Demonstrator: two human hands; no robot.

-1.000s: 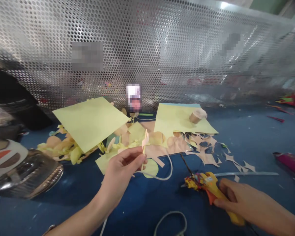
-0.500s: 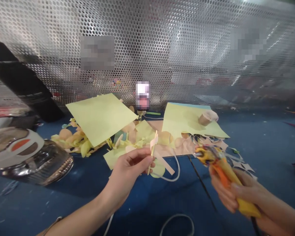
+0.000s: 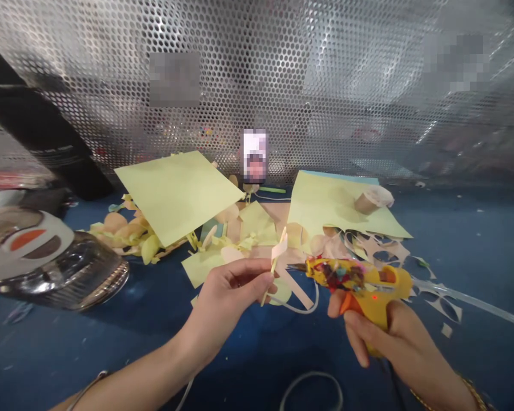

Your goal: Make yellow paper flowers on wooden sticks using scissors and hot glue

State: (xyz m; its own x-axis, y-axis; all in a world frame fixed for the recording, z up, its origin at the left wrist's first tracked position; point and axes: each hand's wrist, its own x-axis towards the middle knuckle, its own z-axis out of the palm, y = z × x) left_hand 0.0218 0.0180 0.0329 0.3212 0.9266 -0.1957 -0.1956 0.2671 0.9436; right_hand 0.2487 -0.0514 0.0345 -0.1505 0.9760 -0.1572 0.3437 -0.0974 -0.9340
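Observation:
Near the middle, my left hand [image 3: 235, 291] pinches a thin pale stick [image 3: 274, 265] upright between thumb and fingers. A small pale pink paper strip [image 3: 280, 246] is wrapped around its upper part. My right hand [image 3: 381, 331] grips a yellow glue gun [image 3: 360, 279] with an orange trigger and a small red light. Its metal nozzle points left, close to the stick and apart from it. A clear glue stick [image 3: 475, 305] sticks out of the gun's back. Behind the hands lie yellow-green and pink paper pieces [image 3: 257, 225].
A clear jar with a white lid [image 3: 64, 274] and a black object [image 3: 47, 137] are at the left. Large yellow-green sheets [image 3: 180, 197] lie further back, one under a tape roll [image 3: 373, 198]. A phone [image 3: 255, 155] stands before a perforated metal panel [image 3: 274, 68]. White cable [image 3: 312, 377] lies in front.
The glue gun has swung from pointing up and left to nearly level, with its nozzle nearer the stick. My left hand still holds the stick, slightly further right in view.

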